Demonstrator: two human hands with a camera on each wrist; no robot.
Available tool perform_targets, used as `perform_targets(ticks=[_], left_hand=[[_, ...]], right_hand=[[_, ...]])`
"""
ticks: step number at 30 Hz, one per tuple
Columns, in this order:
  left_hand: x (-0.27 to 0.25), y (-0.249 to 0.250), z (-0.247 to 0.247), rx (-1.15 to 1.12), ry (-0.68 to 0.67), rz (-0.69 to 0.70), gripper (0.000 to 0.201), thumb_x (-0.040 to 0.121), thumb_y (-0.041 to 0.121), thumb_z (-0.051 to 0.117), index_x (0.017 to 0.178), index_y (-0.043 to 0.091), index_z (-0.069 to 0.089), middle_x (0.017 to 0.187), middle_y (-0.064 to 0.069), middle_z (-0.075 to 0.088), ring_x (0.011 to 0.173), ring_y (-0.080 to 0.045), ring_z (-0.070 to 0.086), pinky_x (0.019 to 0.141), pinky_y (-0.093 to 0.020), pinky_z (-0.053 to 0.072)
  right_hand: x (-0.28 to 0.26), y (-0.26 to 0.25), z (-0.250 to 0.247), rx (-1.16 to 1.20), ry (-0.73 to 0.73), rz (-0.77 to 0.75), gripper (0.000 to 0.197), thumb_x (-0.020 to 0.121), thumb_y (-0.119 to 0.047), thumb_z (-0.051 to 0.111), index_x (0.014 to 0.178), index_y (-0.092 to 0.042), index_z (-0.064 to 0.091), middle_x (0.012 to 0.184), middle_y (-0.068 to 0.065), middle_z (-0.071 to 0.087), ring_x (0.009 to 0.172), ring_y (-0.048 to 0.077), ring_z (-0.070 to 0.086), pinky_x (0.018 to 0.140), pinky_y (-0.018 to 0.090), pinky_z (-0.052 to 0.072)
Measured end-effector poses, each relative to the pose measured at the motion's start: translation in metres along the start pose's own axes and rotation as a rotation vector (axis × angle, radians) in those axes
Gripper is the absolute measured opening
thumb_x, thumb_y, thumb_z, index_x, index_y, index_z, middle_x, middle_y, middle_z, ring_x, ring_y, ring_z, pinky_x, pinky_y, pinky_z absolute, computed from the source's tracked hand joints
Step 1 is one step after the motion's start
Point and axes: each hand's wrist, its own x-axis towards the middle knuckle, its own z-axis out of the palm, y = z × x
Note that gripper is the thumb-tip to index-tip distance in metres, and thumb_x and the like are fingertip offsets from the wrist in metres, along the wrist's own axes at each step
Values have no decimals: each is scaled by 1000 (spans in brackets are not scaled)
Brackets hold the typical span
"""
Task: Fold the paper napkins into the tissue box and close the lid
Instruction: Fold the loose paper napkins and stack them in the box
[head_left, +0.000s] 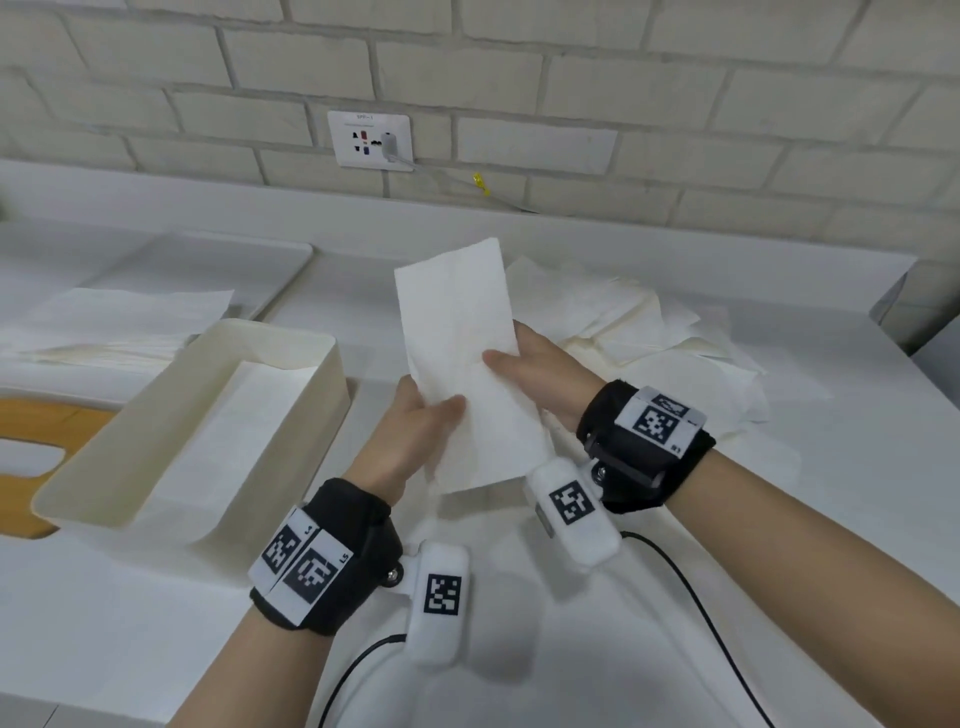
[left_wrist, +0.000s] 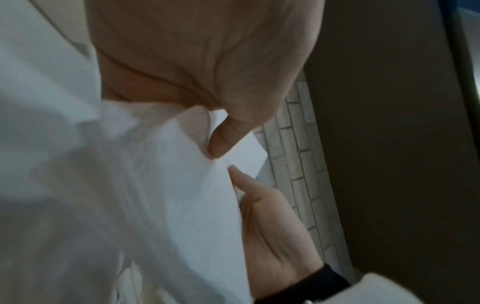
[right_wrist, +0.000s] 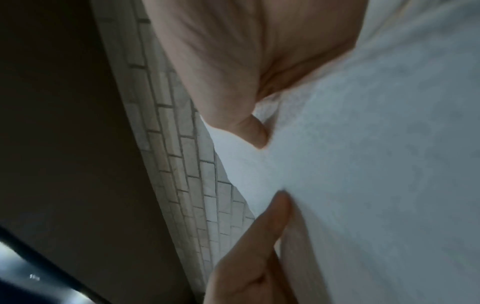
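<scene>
head view: left hand (head_left: 402, 436), right hand (head_left: 540, 371) pinch folded napkin (head_left: 462, 338) upright.

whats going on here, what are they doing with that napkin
A person holds one folded napkin upright above the counter with both hands: the left hand pinches its lower left edge, the right hand its right edge. The open tissue box sits to the left, already holding white paper. A loose pile of napkins lies behind the right hand. The lid is not on the box.
</scene>
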Motion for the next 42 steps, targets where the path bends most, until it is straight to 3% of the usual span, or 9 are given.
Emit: perform_targets(ticks=[9, 15, 21, 24, 26, 30, 33, 37, 42], left_hand=[[-17, 23, -5, 130, 168, 71, 34, 103, 37, 30, 123, 11, 38, 92, 10, 49, 78, 0, 49, 52, -11, 39], [-19, 21, -12, 108, 67, 68, 36, 98, 14, 48, 128, 10, 30, 105, 10, 50, 93, -3, 55, 69, -18, 49], [-35, 28, -30, 235, -125, 29, 61, 67, 18, 73, 118, 29, 42, 115, -1, 63, 106, -18, 63, 87, -37, 54], [-42, 38, -40, 278, -146, 13, 85, 67, 12, 80, 136, 24, 32, 110, -1, 63, 100, -15, 63, 86, -33, 54], [-50, 47, -50, 294, -76, 76, 104, 58, 19, 81, 139, 44, 20, 116, -4, 59, 108, -15, 58, 89, -34, 53], [-67, 68, -83, 356, 67, 151, 62, 67, 10, 74, 110, 49, 53, 104, -5, 64, 93, -21, 64, 83, -33, 53], [-77, 76, -116, 444, 170, 123, 35, 81, -1, 68, 90, 32, 71, 93, 6, 71, 78, -15, 65, 74, -17, 51], [-82, 72, -147, 510, 317, 38, 31, 82, -1, 67, 94, 27, 68, 84, 4, 66, 66, -15, 62, 53, -2, 42], [-67, 43, -168, 750, 362, -215, 38, 81, 0, 68, 110, 23, 60, 93, -1, 61, 65, -13, 62, 54, -14, 43]], right_hand=[[4, -10, 6, 644, 6, 161, 36, 99, -10, 39, 134, -10, 32, 117, 9, 54, 102, 25, 56, 86, 39, 49], [4, -6, 17, 461, 29, 150, 53, 100, -15, 37, 145, -14, 10, 115, 8, 49, 98, 21, 56, 83, 34, 50], [15, -12, -4, 488, 57, 5, 44, 87, 6, 54, 117, -16, 30, 106, 6, 53, 90, 18, 58, 81, 37, 50], [24, -19, -15, 265, 72, -103, 65, 75, 4, 68, 110, -38, 33, 113, 14, 50, 97, 27, 55, 89, 46, 49], [29, -24, -15, 31, 71, -222, 60, 71, -1, 68, 99, -45, 38, 108, 8, 48, 97, 25, 51, 83, 42, 49], [41, -52, -5, -337, 69, -443, 28, 82, 6, 54, 91, -20, 56, 100, -5, 56, 75, -12, 49, 70, 7, 34], [52, -79, 15, -432, 69, -542, 20, 85, 4, 51, 91, -8, 66, 105, 5, 64, 94, 3, 55, 73, -5, 28], [72, -106, 55, -526, 27, -653, 25, 85, 8, 48, 98, -2, 67, 110, 10, 63, 106, 21, 55, 83, 10, 34], [100, -98, 112, -866, -119, -557, 37, 86, 11, 41, 114, -4, 61, 124, 12, 53, 113, 29, 51, 97, 32, 38]])
